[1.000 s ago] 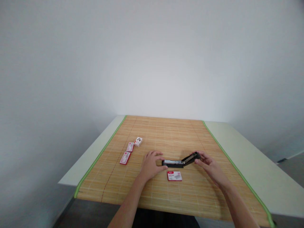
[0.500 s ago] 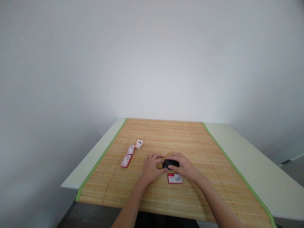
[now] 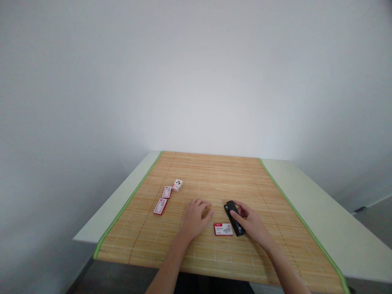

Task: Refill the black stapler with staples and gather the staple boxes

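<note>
A black stapler (image 3: 234, 218) lies slanted on the bamboo mat, its far end tipped to the left. My right hand (image 3: 249, 222) grips it from the right side, thumb on top and fingers along the far side. Just left of the stapler's near end is a flat red-and-white box (image 3: 223, 229), printed side up. My left hand (image 3: 196, 218) rests on the mat left of that box, fingers curved and apart from the thumb, with nothing held.
Two red-and-white boxes (image 3: 160, 206) (image 3: 167, 192) lie in a row at the left, and a white box with a dark picture (image 3: 177, 185) stands by the far one. The bamboo mat (image 3: 211, 171) has green edges and covers a white table (image 3: 309, 188) against a wall.
My right hand has moved right and turned the stapler from lying crosswise to slanting toward me. My left hand no longer touches it and stays in nearly the same place.
</note>
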The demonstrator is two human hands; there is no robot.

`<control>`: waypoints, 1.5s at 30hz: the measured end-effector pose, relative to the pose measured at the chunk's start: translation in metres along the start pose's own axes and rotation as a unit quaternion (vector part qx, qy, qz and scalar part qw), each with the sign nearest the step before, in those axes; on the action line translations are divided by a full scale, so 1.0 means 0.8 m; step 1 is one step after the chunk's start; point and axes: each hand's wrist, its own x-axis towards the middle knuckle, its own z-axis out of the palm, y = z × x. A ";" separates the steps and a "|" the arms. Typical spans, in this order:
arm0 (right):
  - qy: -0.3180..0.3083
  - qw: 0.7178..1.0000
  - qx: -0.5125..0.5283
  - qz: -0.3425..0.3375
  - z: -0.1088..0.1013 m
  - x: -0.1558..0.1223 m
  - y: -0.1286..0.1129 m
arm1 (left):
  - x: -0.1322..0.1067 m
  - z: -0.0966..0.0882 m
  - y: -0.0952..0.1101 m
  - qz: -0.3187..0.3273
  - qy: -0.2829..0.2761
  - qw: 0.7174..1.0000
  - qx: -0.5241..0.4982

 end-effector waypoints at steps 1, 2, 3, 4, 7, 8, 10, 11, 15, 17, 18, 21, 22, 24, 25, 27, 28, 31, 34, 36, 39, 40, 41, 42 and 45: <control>0.011 1.000 0.025 0.015 0.005 -0.002 0.007 | -0.004 0.000 0.008 0.008 -0.011 1.000 -0.009; 0.019 0.998 0.047 0.025 0.009 -0.004 0.013 | -0.009 0.002 0.016 0.018 -0.025 0.999 -0.018; 0.028 0.997 0.065 0.031 0.013 -0.006 0.018 | -0.014 0.004 0.025 0.031 -0.040 0.998 -0.026; 0.039 0.996 0.078 0.033 0.017 -0.007 0.021 | -0.018 0.007 0.033 0.047 -0.057 0.997 -0.031; 0.075 0.993 0.086 0.026 0.023 -0.009 0.023 | -0.026 0.018 0.048 0.080 -0.096 0.992 -0.023; 0.084 0.992 0.087 0.025 0.024 -0.009 0.022 | -0.027 0.021 0.050 0.076 -0.096 0.992 -0.017; 0.091 0.991 0.091 0.028 0.024 -0.010 0.020 | -0.024 0.026 0.048 0.042 -0.071 0.997 -0.003; 0.093 0.991 0.093 0.032 0.024 -0.010 0.020 | -0.022 0.027 0.045 0.016 -0.049 0.999 0.005; 0.103 0.990 0.091 0.039 0.025 -0.013 0.017 | -0.020 0.021 0.030 -0.061 0.004 0.998 0.024; 0.097 0.991 0.084 0.035 0.025 -0.014 0.018 | -0.023 0.011 0.022 -0.057 -0.006 0.998 0.012; 0.093 0.992 0.082 0.033 0.024 -0.015 0.018 | -0.025 0.004 0.019 -0.049 -0.018 0.999 0.005; 0.074 0.993 0.088 0.033 0.021 -0.015 0.022 | -0.028 -0.015 0.012 -0.037 -0.079 0.996 -0.007; 0.068 0.993 0.094 0.036 0.021 -0.015 0.023 | -0.028 -0.019 0.010 -0.039 -0.094 0.995 -0.008; 0.056 0.993 0.099 0.039 0.022 -0.015 0.022 | -0.024 -0.022 0.010 -0.041 -0.106 0.994 -0.007; 0.050 0.993 0.099 0.038 0.024 -0.015 0.020 | -0.022 -0.021 0.011 -0.037 -0.104 0.994 -0.005; 0.041 0.994 0.098 0.030 0.032 -0.014 0.010 | -0.018 -0.014 0.014 -0.021 -0.095 0.995 0.000; 0.037 0.994 0.099 0.023 0.038 -0.013 0.005 | -0.016 -0.010 0.015 -0.012 -0.091 0.996 0.002; 0.032 0.993 0.111 -0.010 0.054 -0.011 -0.012 | -0.014 0.001 0.021 0.006 -0.082 0.997 0.007; 0.044 0.992 0.115 -0.029 0.063 -0.010 -0.018 | -0.016 0.005 0.025 0.011 -0.074 0.997 0.008; 0.052 0.992 0.110 -0.027 0.064 -0.010 -0.017 | -0.018 0.005 0.026 0.011 -0.071 0.997 0.008; 0.052 0.993 0.100 -0.018 0.062 -0.012 -0.013 | -0.019 0.004 0.025 0.018 -0.071 0.997 0.007; 0.050 0.994 0.100 -0.015 0.062 -0.012 -0.013 | -0.019 0.004 0.025 0.021 -0.071 0.997 0.007; 0.048 0.994 0.101 -0.013 0.062 -0.012 -0.012 | -0.019 0.004 0.025 0.022 -0.071 0.997 0.007; 0.048 0.993 0.103 -0.012 0.062 -0.012 -0.012 | -0.019 0.004 0.024 0.023 -0.071 0.997 0.008; 0.054 0.992 0.110 -0.010 0.065 -0.013 -0.011 | -0.017 0.007 0.023 0.023 -0.076 0.997 0.011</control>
